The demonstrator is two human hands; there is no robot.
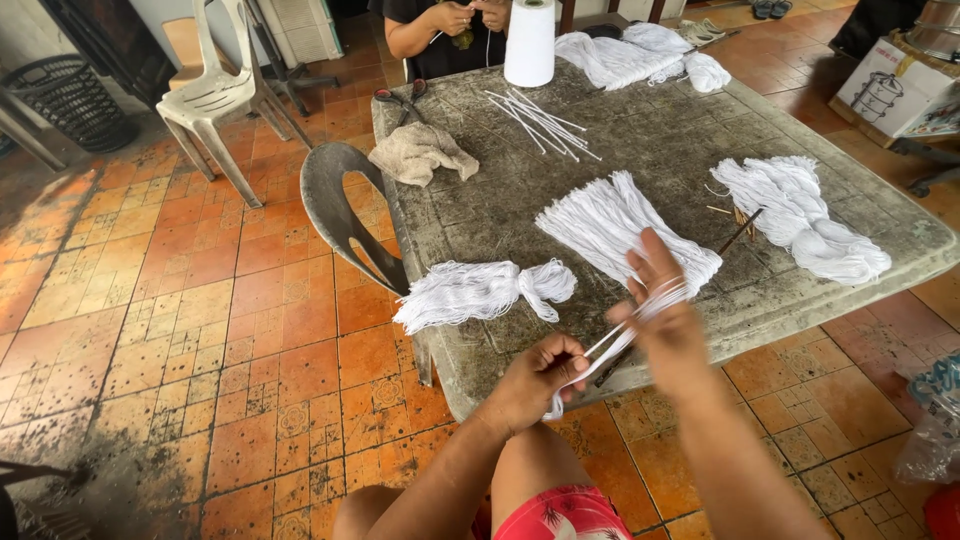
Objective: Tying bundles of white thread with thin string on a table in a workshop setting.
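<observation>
My left hand (532,380) pinches one end of a thin bunch of white strings (612,340) just off the near edge of the grey table (640,130). My right hand (662,312) is raised and blurred, with the same strings looped around its fingers. A flat fan of white strings (610,222) lies on the table just beyond my right hand. A tied white bundle (480,292) hangs over the table's near-left edge. Another thick white bundle (800,215) lies to the right.
Across the table another person's hands (465,14) work string beside a tall white spool (530,42). Scissors (400,98), a beige cloth (420,152), loose white strands (540,122) and a far string pile (640,52) lie there. A grey chair (340,215) stands left.
</observation>
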